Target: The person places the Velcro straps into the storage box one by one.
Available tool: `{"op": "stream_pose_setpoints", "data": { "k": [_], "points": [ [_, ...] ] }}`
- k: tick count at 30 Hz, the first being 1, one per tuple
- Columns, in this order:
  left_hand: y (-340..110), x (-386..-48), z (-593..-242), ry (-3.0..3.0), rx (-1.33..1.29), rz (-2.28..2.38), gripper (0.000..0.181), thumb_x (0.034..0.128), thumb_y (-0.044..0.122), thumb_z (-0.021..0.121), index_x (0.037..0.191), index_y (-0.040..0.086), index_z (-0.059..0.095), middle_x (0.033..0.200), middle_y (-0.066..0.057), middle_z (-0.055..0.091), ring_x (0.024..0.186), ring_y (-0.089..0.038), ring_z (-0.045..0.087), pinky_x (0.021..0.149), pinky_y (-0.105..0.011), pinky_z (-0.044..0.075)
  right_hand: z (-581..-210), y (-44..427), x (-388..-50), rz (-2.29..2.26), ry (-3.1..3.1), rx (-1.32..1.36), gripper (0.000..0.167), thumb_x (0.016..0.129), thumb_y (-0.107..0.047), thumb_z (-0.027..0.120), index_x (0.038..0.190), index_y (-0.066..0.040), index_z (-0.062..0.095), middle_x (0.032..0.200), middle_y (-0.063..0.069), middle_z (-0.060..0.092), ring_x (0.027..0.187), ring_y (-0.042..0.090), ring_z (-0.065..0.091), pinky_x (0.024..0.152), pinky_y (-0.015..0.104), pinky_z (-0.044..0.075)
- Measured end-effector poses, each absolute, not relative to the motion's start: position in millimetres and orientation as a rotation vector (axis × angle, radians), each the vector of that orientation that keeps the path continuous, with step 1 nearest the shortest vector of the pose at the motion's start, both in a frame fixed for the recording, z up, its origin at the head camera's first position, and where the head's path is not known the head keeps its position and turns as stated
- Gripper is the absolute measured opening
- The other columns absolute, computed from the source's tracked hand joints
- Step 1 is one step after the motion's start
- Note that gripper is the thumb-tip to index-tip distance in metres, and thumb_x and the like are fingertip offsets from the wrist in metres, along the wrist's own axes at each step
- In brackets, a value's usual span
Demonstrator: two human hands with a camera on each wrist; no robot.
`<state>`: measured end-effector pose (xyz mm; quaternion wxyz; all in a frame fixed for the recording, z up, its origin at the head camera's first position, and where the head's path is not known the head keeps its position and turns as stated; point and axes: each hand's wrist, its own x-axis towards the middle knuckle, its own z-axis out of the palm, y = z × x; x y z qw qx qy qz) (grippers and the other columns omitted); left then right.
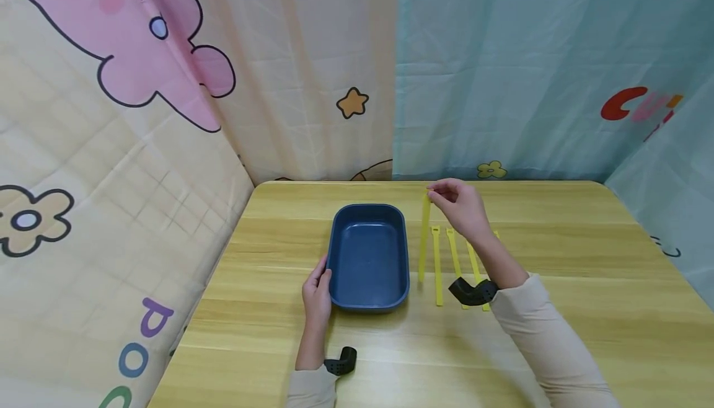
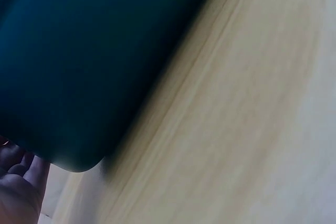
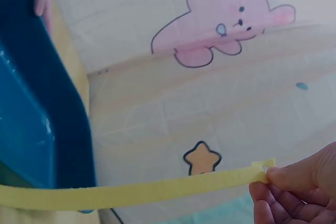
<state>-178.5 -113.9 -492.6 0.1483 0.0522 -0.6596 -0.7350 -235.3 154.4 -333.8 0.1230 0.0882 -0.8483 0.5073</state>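
A deep blue plastic bin [image 1: 368, 259] with rounded corners stands on the table, nothing inside it. My left hand [image 1: 317, 293] grips its left side, thumb at the rim. Over the table to the right of the bin, my right hand [image 1: 458, 208] pinches a yellow cable strap [image 1: 424, 234] by its slotted top end between thumb and fingers. The strap hangs down beside the bin's right wall; the right wrist view shows its whole flat band [image 3: 131, 195]. Several like yellow straps [image 1: 437, 268] lie in a row below my right hand, some partly covered by the arm.
The light wood table [image 1: 256, 321] ends at a back edge against a hanging curtain [image 1: 312, 73]. A patterned cloth [image 1: 111, 166] borders its left side. Black wrist mounts [image 1: 474, 291] sit on both forearms.
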Motion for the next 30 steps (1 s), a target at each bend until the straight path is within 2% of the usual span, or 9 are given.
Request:
{"op": "stream_pose_setpoints", "data": {
  "k": [13,18,24,30],
  "points": [
    [-112,-178,-491,-1.893,0.163,-2.093,0.036,0.0943,0.002,0.045,0.129,-0.009,0.047,0.134,-0.022,0.043,0.128,-0.027,0.034,0.104,-0.036,0.03,-304,142,-225,1.593,-2.374,0.322,0.02,0.087,-0.01,0.062,0.102,0.003,0.066,0.095,0.014,0.065,0.075,0.016,0.059,0.067,0.017,0.05],
    [-112,-177,-487,-1.888,0.17,-2.122,0.036,0.094,0.0,0.044,0.129,-0.01,0.046,0.134,-0.022,0.043,0.128,-0.026,0.034,0.104,-0.036,0.029,-311,132,-230,1.692,-2.362,0.322,0.021,0.087,-0.009,0.062,0.102,0.005,0.065,0.095,0.017,0.064,0.075,0.015,0.059,0.069,0.021,0.052],
    [-110,-171,-473,-1.908,0.151,-2.114,0.035,0.093,-0.004,0.043,0.127,-0.015,0.045,0.132,-0.027,0.042,0.127,-0.032,0.035,0.102,-0.038,0.032,-325,120,-236,1.75,-2.373,0.311,0.019,0.087,-0.008,0.062,0.102,0.005,0.066,0.092,0.016,0.064,0.075,0.016,0.06,0.067,0.02,0.051],
    [-112,-176,-486,-1.904,0.162,-2.105,0.036,0.0941,0.0,0.044,0.128,-0.011,0.046,0.133,-0.024,0.043,0.127,-0.029,0.035,0.103,-0.035,0.032,-340,108,-237,1.775,-2.382,0.316,0.02,0.086,-0.006,0.063,0.101,0.008,0.065,0.089,0.016,0.064,0.074,0.02,0.06,0.066,0.019,0.05]
  ]
}}
